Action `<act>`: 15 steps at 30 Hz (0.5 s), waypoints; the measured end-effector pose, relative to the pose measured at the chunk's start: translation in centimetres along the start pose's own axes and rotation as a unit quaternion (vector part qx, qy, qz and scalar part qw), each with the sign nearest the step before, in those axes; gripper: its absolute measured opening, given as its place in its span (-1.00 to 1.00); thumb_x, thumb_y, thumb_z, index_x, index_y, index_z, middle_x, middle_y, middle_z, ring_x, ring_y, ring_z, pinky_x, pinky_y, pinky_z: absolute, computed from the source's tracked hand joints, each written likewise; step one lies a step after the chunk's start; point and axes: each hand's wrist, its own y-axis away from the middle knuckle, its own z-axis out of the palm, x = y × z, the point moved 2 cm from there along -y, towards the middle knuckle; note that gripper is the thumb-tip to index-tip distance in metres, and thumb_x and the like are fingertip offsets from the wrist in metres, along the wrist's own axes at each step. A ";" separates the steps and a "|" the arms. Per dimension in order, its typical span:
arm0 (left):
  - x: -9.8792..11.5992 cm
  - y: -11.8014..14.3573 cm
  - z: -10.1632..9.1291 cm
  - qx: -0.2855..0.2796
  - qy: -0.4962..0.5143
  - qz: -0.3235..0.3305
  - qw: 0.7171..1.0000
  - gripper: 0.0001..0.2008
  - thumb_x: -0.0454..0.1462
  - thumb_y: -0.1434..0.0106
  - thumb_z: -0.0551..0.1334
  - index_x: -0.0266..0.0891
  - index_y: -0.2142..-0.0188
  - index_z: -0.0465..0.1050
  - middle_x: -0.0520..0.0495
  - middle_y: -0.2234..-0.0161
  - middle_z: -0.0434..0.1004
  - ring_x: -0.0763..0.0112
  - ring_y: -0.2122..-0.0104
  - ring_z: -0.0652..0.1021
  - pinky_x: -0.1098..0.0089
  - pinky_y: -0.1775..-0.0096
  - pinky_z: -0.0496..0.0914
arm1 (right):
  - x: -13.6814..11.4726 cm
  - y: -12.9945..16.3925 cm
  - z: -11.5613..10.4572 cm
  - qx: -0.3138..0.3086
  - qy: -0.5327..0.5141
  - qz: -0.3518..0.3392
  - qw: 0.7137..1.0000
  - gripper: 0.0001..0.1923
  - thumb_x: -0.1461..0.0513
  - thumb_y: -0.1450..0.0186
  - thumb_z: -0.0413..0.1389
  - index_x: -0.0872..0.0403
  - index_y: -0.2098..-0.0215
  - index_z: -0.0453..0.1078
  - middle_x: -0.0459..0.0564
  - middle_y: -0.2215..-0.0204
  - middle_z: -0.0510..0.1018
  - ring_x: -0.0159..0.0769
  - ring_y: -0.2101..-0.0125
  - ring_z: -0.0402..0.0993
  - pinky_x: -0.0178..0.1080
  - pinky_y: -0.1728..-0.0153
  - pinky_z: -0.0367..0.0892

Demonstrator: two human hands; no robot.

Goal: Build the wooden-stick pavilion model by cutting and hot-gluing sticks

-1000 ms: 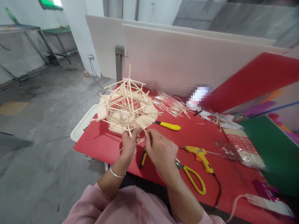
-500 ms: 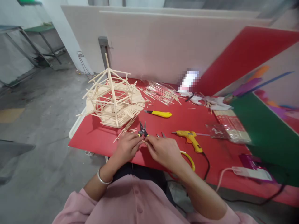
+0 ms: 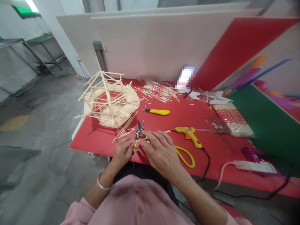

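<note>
Both hands have come down from beside the stick model to the near edge of the red table [image 3: 98,140], and the small pliers with yellow-and-black handles [image 3: 138,135], standing up between the fingertips half a second ago, now lie flat on the table with their nose pointing away.

At the far left, the pale wooden-stick pavilion model [image 3: 109,100] stands close to the table's left edge, with loose sticks trailing from its base toward the hands. Bare red surface lies between the model and the near edge.

The left hand [image 3: 123,151] rests at that near edge, its fingers curled loosely against the pliers' handle; whether they grip it I cannot tell. The right hand [image 3: 160,153] lies just beside it, fingers spread flat and released over the handles' end, touching the table.

Beyond the hands, a yellow utility knife [image 3: 157,111] lies apart in open space. Yellow-handled scissors [image 3: 185,155] poke out from under the right hand, and the yellow hot-glue gun [image 3: 188,133] lies just right of it, its black cord running off the near edge. Farther right sit clear-wrapped packs of sticks [image 3: 231,122] and a white power strip [image 3: 254,166].
</note>
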 end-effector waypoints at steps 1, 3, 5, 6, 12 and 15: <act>-0.4 0.2 -0.4 0.025 -0.004 -0.019 1.000 -0.81 -0.31 -0.28 0.14 -0.19 0.32 0.56 -0.09 0.44 0.55 0.39 0.42 0.51 0.39 0.33 0.39 | -0.2 0.9 0.2 0.034 0.005 0.021 0.999 -0.72 0.21 -0.35 -0.01 -0.06 0.03 0.43 0.01 -0.06 0.46 -0.18 -0.07 0.27 -0.10 -0.12 0.02; -1.1 0.4 -1.3 0.069 -0.010 -0.060 0.996 -0.81 -0.29 -0.27 0.16 -0.18 0.37 0.56 -0.07 0.46 0.55 0.38 0.43 0.51 0.40 0.33 0.39 | 0.2 3.3 1.4 0.055 0.031 0.126 0.990 -0.70 0.16 -0.34 -0.01 -0.02 0.01 0.43 0.06 -0.09 0.41 -0.11 -0.08 0.25 -0.05 -0.12 0.06; -1.7 0.5 -1.7 0.088 0.003 -0.100 0.991 -0.82 -0.28 -0.24 0.18 -0.17 0.39 0.58 -0.06 0.46 0.55 0.37 0.42 0.52 0.41 0.33 0.38 | 1.5 5.9 3.4 0.015 0.079 0.255 0.964 -0.59 0.13 -0.35 -0.04 0.09 -0.09 0.36 0.21 -0.10 0.36 0.01 -0.05 0.25 0.03 -0.05 0.15; -1.9 0.5 -1.7 0.091 0.016 -0.117 0.989 -0.83 -0.27 -0.23 0.20 -0.16 0.39 0.58 -0.05 0.47 0.55 0.37 0.42 0.52 0.41 0.34 0.38 | 2.3 7.0 4.4 -0.004 0.097 0.289 0.952 -0.56 0.13 -0.35 -0.07 0.13 -0.11 0.35 0.27 -0.09 0.36 0.05 -0.04 0.26 0.06 -0.01 0.17; -1.8 0.0 -0.6 0.118 0.098 -0.172 0.973 -0.88 -0.22 -0.13 0.27 -0.16 0.43 0.60 -0.03 0.51 0.54 0.36 0.45 0.50 0.41 0.35 0.37 | 6.4 8.9 6.7 -0.027 0.067 0.232 0.970 -0.61 0.18 -0.38 -0.13 0.14 0.00 0.44 0.18 -0.05 0.43 -0.09 -0.04 0.28 -0.06 -0.08 0.12; -1.3 -0.3 -0.5 0.125 0.112 -0.165 0.972 -0.87 -0.22 -0.13 0.27 -0.18 0.43 0.60 -0.03 0.51 0.53 0.37 0.46 0.49 0.42 0.36 0.37 | 5.6 6.4 5.8 -0.012 0.069 0.262 0.962 -0.58 0.09 -0.39 -0.13 0.12 0.00 0.43 0.14 0.00 0.47 -0.09 -0.03 0.29 -0.06 -0.08 0.09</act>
